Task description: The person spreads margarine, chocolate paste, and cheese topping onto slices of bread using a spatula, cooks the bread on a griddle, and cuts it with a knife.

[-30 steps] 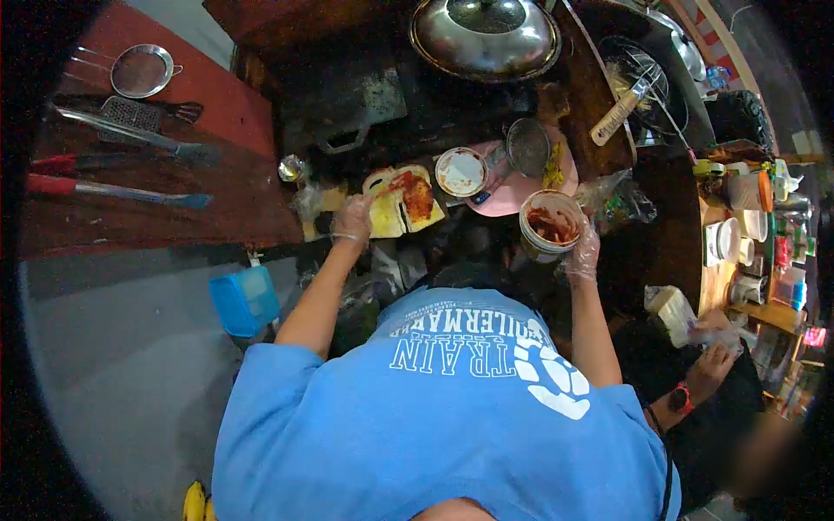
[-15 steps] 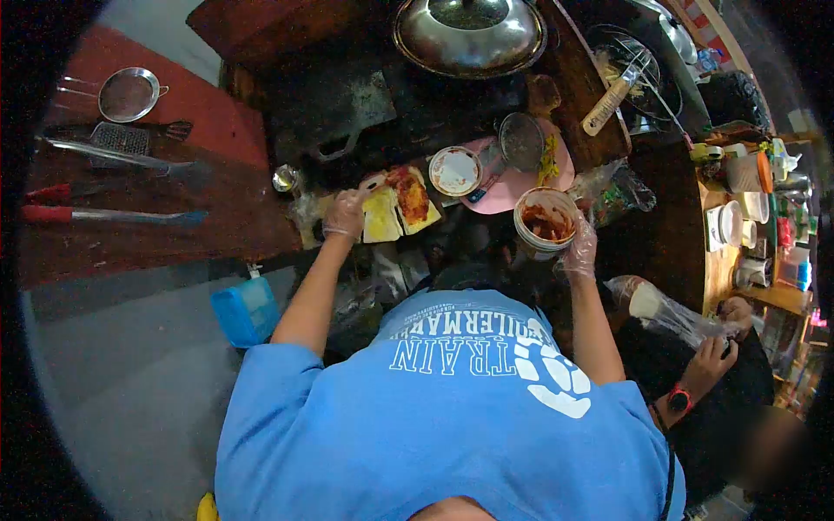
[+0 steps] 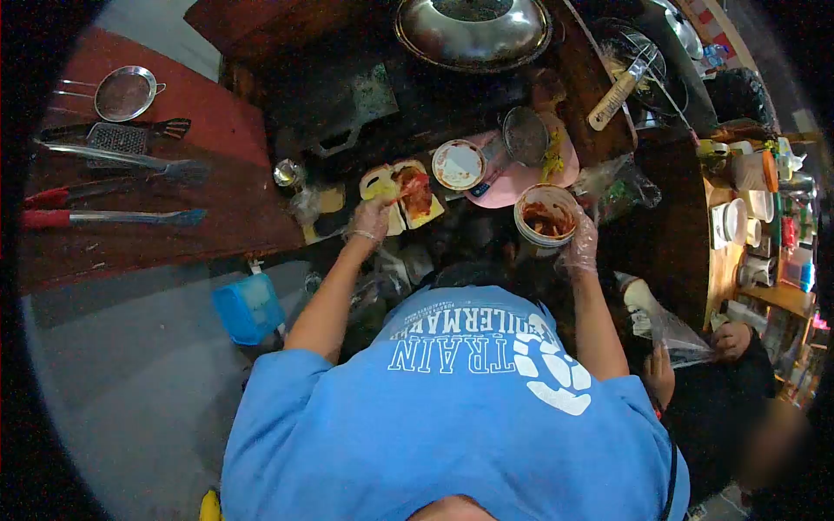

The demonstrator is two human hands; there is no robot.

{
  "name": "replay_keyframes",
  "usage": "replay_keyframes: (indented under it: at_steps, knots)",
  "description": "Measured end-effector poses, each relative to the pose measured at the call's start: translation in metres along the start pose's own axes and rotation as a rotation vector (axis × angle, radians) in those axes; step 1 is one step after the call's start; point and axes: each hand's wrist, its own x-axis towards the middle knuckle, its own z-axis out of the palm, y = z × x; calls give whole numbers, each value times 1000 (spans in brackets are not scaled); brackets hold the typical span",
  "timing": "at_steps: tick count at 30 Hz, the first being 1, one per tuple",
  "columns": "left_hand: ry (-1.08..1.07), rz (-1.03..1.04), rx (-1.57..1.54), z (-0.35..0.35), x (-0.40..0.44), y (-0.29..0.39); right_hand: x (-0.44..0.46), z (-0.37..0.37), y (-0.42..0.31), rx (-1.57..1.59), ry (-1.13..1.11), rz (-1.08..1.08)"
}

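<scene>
My right hand [image 3: 580, 246], in a clear plastic glove, grips the side of a white tub [image 3: 532, 236] with thick red sauce inside. Two bread slices lie side by side on the counter. The left slice [image 3: 379, 185] has a yellow spread, and the right slice [image 3: 418, 193] is coated with red sauce. My left hand [image 3: 372, 219], also gloved, is over the lower part of the left slice. Its fingers are blurred, so whether they hold anything is unclear. A sauce-smeared white lid [image 3: 459, 165] sits to the right of the bread.
Behind the bread are a dark griddle [image 3: 334, 108] and a domed metal lid [image 3: 473, 35]. A pink board [image 3: 512, 187] carries a round strainer [image 3: 526, 136]. Tongs [image 3: 130, 216] and a grater [image 3: 117, 143] lie left. At right, a co-worker's hands [image 3: 732, 340] hold a plastic bag [image 3: 682, 339].
My left hand has moved right and down, onto the left bread slice. My right hand and the tub have barely moved. The co-worker's hands and plastic bag have shifted.
</scene>
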Motion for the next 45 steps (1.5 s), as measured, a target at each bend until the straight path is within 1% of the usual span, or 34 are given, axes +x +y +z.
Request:
replay_keyframes:
  at_steps: [2,3,5,6,7,9,11,13,14,17,18,19,21,24,26,29,30,33,34,35,36,37,39,41,42,45]
  knots:
    - [-141,-71,-7,-5,-7,21,2,-1,2,-7,-10,1]
    - [-146,-67,-5,-3,-11,20,2,-2,2,-17,-23,-1]
    - [-210,-26,34,0,-21,10,3,-4,3,-23,-33,-5]
    - [-207,58,-41,-2,-24,6,3,-4,4,5,-20,-7]
    - [-207,61,-37,-5,-28,3,4,-3,4,34,-8,-8]
    - [-333,-33,46,-16,-34,2,3,0,2,50,-7,4]
    - [-328,-38,89,-9,-31,-17,-2,2,-3,65,0,20]
    - [-173,-65,-32,-9,-27,-19,-8,11,-10,24,63,-26]
    - [-100,-120,22,-4,-27,-17,-9,10,-9,-20,68,-38]
    - [-128,-82,75,3,-39,-11,-4,3,1,28,53,-78]
    - [-147,-83,-9,11,-46,-17,-4,4,-1,30,54,-81]
    - [-147,-80,-8,14,-53,-19,-6,5,-3,44,78,-57]
    - [-155,2,-19,16,-68,-18,-9,6,-4,61,103,-33]
    - [-147,-16,-110,7,-75,-13,-8,4,-3,56,89,-60]
    - [-136,-14,-149,5,-72,-11,-6,-1,2,68,72,8]
    - [148,-22,-148,13,-55,-9,2,-11,15,-1,66,-19]
    - [152,-21,-150,16,-55,-10,0,-7,12,-2,62,-22]
    - [36,-90,-66,28,-66,-11,-6,12,-1,55,67,-81]
    - [35,-5,-103,32,-75,-15,-10,19,-8,55,83,-60]
    - [37,-4,-103,34,-84,-19,-12,23,-12,58,101,-37]
    - [13,16,-140,31,-92,-17,-8,14,-7,27,57,-10]
    - [-13,36,-177,24,-94,-9,-7,13,-5,29,60,-11]
    - [18,55,-179,14,-88,-5,-6,10,-1,41,56,-36]
    - [114,-24,-53,10,-65,-14,3,-2,13,22,56,-49]
    - [169,14,-19,3,-53,-8,6,-7,18,0,53,-64]
    - [183,60,45,2,-20,-12,5,-7,20,60,21,-68]
